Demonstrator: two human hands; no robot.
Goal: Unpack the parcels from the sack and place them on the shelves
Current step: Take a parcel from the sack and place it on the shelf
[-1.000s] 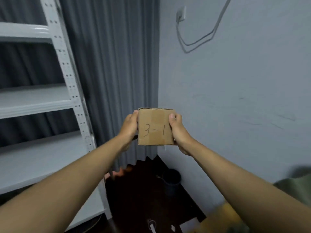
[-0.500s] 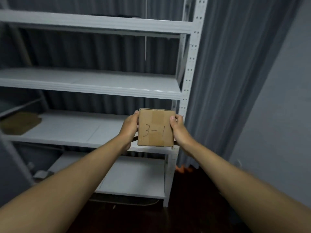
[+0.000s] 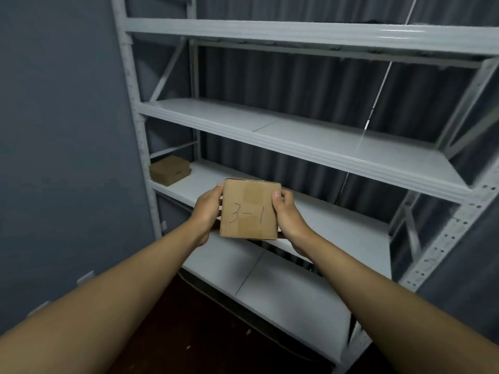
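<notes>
Fingers: left hand point(image 3: 206, 209) and right hand point(image 3: 287, 213) clasp opposite sides of cardboard parcel point(image 3: 249, 210), thumbs on its front | parcel: marked "3-1", held upright in the air before white shelf unit point(image 3: 297, 143) | second parcel point(image 3: 170, 173) lies at left end of third shelf | grey curtain point(image 3: 283, 82) behind

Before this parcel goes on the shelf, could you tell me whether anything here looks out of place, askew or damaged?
Nothing stands out. The cardboard parcel marked 3-1 looks intact, held level between the left hand and right hand. Another parcel sits flat at the left end of the shelf.
</notes>
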